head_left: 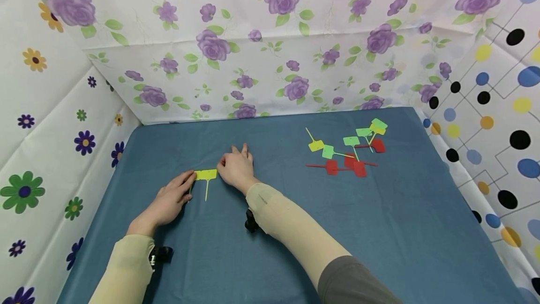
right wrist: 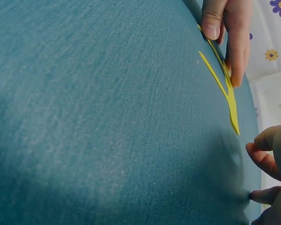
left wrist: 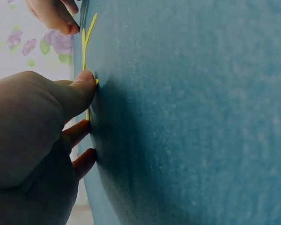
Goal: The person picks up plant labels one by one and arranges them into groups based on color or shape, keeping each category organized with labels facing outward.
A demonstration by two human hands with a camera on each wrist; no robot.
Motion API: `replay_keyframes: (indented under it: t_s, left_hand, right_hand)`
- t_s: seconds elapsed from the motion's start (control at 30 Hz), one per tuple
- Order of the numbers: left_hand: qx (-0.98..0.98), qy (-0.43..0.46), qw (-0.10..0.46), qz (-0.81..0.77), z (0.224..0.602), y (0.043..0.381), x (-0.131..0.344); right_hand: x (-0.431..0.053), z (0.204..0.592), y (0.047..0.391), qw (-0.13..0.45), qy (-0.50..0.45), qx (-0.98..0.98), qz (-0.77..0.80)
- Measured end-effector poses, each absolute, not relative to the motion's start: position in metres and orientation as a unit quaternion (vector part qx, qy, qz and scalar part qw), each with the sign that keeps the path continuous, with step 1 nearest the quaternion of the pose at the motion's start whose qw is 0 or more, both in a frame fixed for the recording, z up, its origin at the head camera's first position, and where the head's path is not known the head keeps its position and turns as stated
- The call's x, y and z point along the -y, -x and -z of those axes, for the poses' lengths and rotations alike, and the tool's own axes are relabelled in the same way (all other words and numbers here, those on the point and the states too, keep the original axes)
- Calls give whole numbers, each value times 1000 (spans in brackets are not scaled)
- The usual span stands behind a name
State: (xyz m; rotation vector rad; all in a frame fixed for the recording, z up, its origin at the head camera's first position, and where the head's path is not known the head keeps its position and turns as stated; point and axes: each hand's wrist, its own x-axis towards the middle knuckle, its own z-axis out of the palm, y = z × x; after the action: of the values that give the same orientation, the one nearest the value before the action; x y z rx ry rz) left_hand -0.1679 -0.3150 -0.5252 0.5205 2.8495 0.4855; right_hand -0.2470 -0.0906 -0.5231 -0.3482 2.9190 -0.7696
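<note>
Two yellow T-shaped plant labels [head_left: 206, 174] lie side by side on the blue cloth, their heads in a row and stems toward me. My left hand [head_left: 168, 199] rests at the left end of the row. Its thumb [left wrist: 86, 80] touches the left label by the stem, and its extended fingers lie at the head, partly covering it. Just beyond the right end of the row is my right hand [head_left: 237, 167], thumb and index finger bent close together. In the right wrist view, a small space separates those fingertips [right wrist: 253, 148] from the yellow label, with nothing between them.
At the back right lie more labels: several green ones [head_left: 328, 152], several red ones [head_left: 332, 167] and yellow ones [head_left: 316, 145], some overlapping. Flowered cloth [head_left: 253, 74] hangs behind the table, with a dotted cloth [head_left: 481, 121] on the right.
</note>
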Motion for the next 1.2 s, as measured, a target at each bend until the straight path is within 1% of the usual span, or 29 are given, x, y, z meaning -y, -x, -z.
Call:
replay_keyframes:
  t_s: [0.47,0.73,0.87,1.03,1.2]
  left_hand:
    - [-963,-174,98,-179,524,170,314]
    - [-960,-158,103,-206,520,170,312]
    - [-963,-156,90,-202,518,172,307]
    - [-962,-182,71,-189,514,173,298]
    - [-957,-211,88,-180,511,175,289]
  right_hand:
    - [90,523,248,44,119,-959,255]
    - [87,524,250,38,120,-955,269]
    - [81,523,252,35,118,-951,282]
    - [66,519,253,40,124,-947,293]
    - [47,508,253,38,144,-937,315]
